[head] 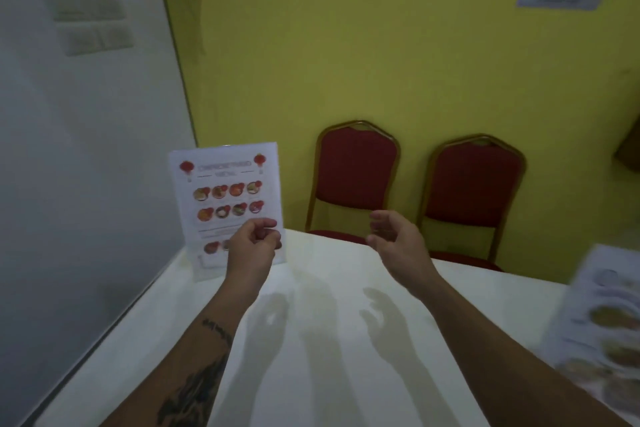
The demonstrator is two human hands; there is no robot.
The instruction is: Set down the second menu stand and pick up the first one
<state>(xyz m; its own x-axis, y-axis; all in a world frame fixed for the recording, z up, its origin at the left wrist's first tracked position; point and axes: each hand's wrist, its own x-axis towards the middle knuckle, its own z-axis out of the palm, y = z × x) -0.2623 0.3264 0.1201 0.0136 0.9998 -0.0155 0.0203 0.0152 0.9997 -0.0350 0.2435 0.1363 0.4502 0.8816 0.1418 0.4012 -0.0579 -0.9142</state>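
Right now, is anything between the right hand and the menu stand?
Nothing visible on the table lies between them. Only the left hand, held loosely curled in front of the menu stand, sits on that side; the right hand hangs open.

Chairs (356, 180) — red; wall (381, 45) — yellow; table (346, 340) white

place: restaurant dining room | cues: standing food menu (227, 198), white-clothed table (346, 340), red banquet chairs (356, 180)
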